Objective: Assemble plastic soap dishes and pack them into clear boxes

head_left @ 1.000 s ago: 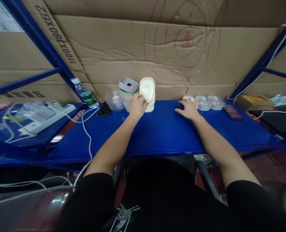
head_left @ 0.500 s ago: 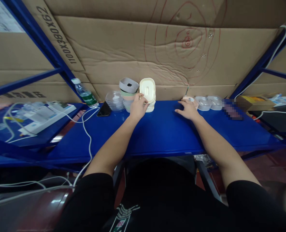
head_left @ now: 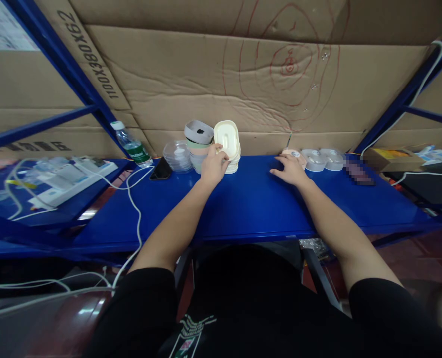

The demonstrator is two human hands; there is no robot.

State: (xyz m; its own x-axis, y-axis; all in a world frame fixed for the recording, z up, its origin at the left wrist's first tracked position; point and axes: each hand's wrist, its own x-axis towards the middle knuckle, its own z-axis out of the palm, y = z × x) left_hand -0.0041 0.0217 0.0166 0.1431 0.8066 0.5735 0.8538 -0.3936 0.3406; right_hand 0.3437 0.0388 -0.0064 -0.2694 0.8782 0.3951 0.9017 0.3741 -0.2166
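Note:
My left hand [head_left: 212,165] reaches to the back of the blue table [head_left: 251,204] and pinches the lower edge of a cream oval lid [head_left: 226,138], which stands tilted up on a stack of cream containers [head_left: 233,164]. A grey-lidded stack of bowls [head_left: 197,141] stands just left of it. My right hand [head_left: 290,169] lies on the table with fingers spread flat, its fingertips touching a pinkish round lid [head_left: 293,152]. Two grey-white lids [head_left: 323,158] sit in a row to the right of that one.
Clear plastic lids [head_left: 176,154], a black phone [head_left: 161,168] and a water bottle [head_left: 130,144] stand at the back left. White cables [head_left: 133,199] hang over the table's left edge. A power strip [head_left: 69,177] lies on the left shelf. Cardboard [head_left: 221,74] walls the back.
The cream lid in my left hand has tipped a little further left and up. My right hand has stayed where it was.

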